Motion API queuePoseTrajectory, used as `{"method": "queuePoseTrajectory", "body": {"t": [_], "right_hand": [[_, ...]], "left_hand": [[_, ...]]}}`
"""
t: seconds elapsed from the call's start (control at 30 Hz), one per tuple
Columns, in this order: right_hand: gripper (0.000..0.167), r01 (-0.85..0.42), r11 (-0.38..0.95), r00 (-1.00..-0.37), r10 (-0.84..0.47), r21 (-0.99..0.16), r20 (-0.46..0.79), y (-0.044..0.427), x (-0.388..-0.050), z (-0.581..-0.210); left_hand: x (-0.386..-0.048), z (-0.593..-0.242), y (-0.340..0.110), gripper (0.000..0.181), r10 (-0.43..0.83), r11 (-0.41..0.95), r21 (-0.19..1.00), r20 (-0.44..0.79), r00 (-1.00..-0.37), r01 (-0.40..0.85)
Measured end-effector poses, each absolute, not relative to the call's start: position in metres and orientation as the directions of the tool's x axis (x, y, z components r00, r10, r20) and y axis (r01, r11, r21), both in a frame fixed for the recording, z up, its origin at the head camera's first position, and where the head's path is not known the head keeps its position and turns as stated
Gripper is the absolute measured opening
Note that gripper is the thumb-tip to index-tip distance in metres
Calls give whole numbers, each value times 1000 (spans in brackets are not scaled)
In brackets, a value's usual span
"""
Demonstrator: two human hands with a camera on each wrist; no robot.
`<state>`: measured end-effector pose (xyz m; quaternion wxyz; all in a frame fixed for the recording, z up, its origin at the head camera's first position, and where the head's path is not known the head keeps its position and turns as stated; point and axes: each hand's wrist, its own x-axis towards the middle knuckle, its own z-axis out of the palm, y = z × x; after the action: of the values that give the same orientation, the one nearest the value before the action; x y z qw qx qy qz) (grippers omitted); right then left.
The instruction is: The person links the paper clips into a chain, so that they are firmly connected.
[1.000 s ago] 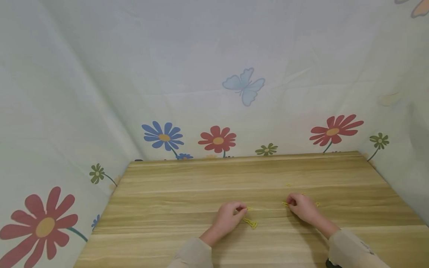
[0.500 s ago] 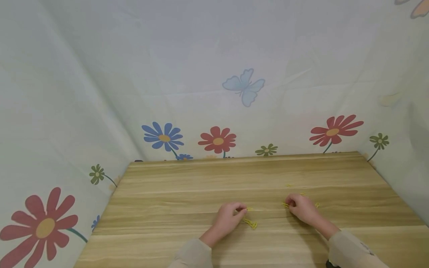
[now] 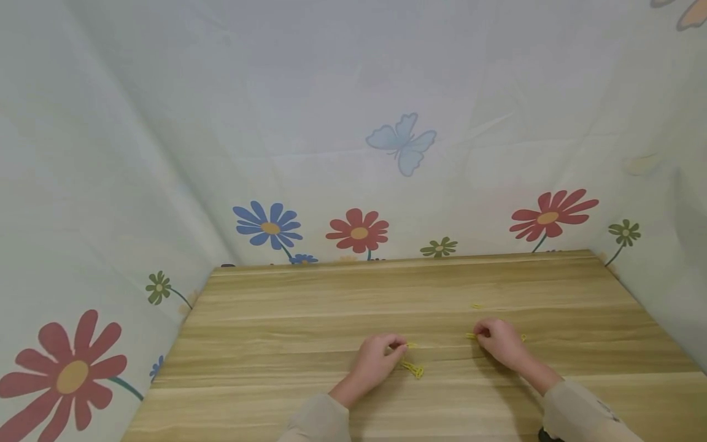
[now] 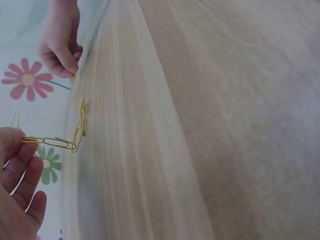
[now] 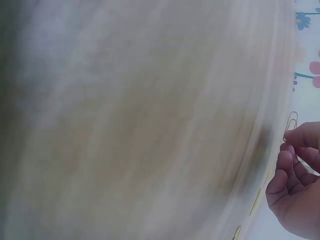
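trailing from pinching left hand (image 3: 377,361): clip chain (image 4: 75,145). right of clip chain, right hand (image 3: 499,345) pinches paper clip (image 5: 291,122). weak pinch could drop paper clip; careless tug could unhook clip chain.

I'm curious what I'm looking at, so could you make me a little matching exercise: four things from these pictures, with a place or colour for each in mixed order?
Things:
1. paper-clip chain
2. table
3. middle butterfly
4. sleeves

Places and colours:
A. beige
B. pale blue, on the backdrop
C. held at one end by the left hand's fingers
D. wood-patterned

Pairs: 1-C, 2-D, 3-B, 4-A.
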<state>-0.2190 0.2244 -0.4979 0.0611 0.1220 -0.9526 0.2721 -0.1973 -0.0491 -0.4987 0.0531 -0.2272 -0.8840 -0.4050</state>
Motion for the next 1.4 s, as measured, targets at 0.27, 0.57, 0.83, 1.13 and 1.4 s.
{"method": "queuePoseTrajectory", "body": {"t": [0.27, 0.57, 0.83, 1.13, 1.4], "right_hand": [[6, -264, 820, -963, -192, -508, 191, 224, -219, -496], [6, -288, 811, -955, -204, -510, 214, 224, -218, -493], [6, -304, 789, -951, -222, -534, 213, 217, -217, -481], [6, -319, 760, -948, -245, -567, 205, 202, -212, -467], [6, -345, 721, -938, -286, -601, 195, 189, -207, -456]], "left_hand": [[-197, -499, -48, 16, 366, 563, 697, 271, -890, 444], [-195, -499, -47, 22, 384, 536, 674, 342, -858, 508], [-195, -495, -41, 16, 362, 576, 698, 250, -898, 426], [-194, -490, -36, 18, 373, 566, 706, 241, -896, 426], [-195, -489, -34, 20, 373, 575, 710, 216, -903, 407]]}}
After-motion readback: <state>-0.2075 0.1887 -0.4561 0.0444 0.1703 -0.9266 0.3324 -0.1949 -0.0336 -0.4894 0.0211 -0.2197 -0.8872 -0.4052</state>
